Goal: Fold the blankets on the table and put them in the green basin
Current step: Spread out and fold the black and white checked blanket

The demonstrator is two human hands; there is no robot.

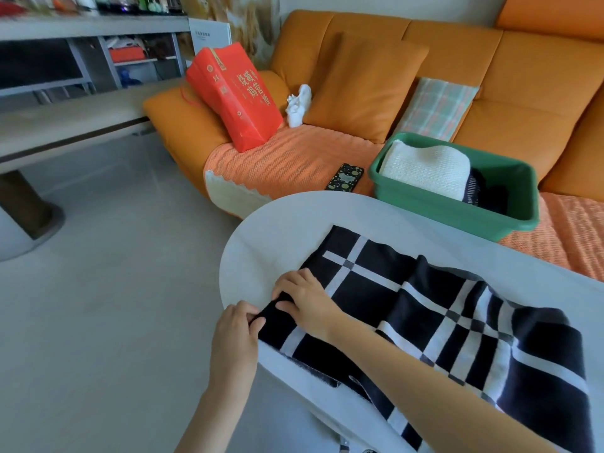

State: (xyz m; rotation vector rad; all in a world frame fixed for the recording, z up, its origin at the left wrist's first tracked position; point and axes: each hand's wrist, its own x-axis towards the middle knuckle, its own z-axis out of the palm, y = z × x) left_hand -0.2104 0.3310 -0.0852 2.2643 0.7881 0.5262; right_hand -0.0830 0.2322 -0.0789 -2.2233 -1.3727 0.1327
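Observation:
A black blanket with white checks point(434, 318) lies spread over the white oval table point(261, 243). My left hand point(237, 331) pinches its near left corner at the table's edge. My right hand point(302, 300) lies just beside it on the same corner, fingers curled over the cloth's edge. The green basin point(457, 204) stands on the sofa behind the table, at the upper right. Inside it sit a folded cream blanket point(428, 168) and a dark folded blanket point(490, 194).
An orange sofa point(523, 93) runs behind the table, with a red paper bag point(238, 96), a white figurine point(299, 106), a phone point(344, 177), an orange cushion and a plaid pillow point(434, 107) on it. A long low table point(65, 125) and shelves stand at the left across bare grey floor.

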